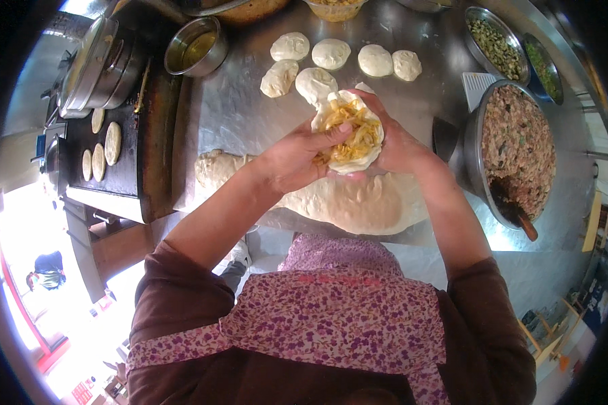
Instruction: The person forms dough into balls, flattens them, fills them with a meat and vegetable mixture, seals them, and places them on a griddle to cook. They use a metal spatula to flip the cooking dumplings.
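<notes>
Between my hands, above the steel worktop, is an open round of dough [376, 132] heaped with yellowish shredded filling [352, 132]. My left hand [304, 149] holds its left side, the thumb pressing on the filling. My right hand [397, 142] cups the right side; its fingers are largely hidden behind the dough. A long mass of soft dough [354, 205] lies under and in front of my hands along the near edge. Beyond them sit several pale filled-looking rounds [331, 54], one of them [316, 86] close behind the held dough.
At right stand a big steel bowl of minced filling [519, 147] with a wooden-handled tool [527, 228], a white scraper [479, 88] and a bowl of chopped vegetables [496, 50]. At left are an oil pot [196, 46] and a griddle [124, 177] with several flat cakes [113, 143].
</notes>
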`<state>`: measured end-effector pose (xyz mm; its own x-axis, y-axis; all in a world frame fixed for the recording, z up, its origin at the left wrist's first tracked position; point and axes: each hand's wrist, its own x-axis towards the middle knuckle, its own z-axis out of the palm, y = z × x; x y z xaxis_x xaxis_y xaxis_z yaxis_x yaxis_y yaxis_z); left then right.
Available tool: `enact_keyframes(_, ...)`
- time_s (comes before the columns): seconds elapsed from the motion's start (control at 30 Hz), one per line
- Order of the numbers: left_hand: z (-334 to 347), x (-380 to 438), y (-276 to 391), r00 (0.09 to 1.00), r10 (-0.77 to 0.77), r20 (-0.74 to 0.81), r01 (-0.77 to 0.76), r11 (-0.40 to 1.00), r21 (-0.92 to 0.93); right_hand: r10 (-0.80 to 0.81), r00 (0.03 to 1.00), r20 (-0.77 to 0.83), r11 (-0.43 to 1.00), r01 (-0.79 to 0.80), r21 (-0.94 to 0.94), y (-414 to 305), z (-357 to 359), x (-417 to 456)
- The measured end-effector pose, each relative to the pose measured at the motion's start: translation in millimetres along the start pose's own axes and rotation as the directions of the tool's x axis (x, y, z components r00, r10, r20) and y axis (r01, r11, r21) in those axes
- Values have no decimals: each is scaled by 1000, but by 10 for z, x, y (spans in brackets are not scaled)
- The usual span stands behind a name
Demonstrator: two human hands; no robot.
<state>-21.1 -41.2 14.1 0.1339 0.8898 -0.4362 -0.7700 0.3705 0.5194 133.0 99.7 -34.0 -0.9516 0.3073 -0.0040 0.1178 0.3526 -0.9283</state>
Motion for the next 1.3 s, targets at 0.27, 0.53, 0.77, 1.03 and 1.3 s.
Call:
enact_keyframes(0.27, -186, 199, -285, 974, 130, -187, -99, 980, 171, -59, 997, -56, 994, 64, 91, 32, 227, -113)
enact_keyframes(0.53, -301, 140, -33, 995, -42, 87, 9, 938, 348, -19, 993, -117, 992, 33, 123, 81, 315, -112)
enact_keyframes(0.77, -89, 285, -13, 947, -222, -233, 290, 902, 319, -157, 964, -212, 987, 147, -62, 80, 405, -111)
enact_keyframes(1.03, -13, 510, -133, 783, 75, -618, 105, 963, 249, 87, 950, -300, 993, -58, 106, 56, 643, -98)
enact_keyframes(1.3, 254, -112, 429, 972, 201, -117, 40, 350, 936, 129, 950, -284, 846, 45, 531, -46, 575, -40)
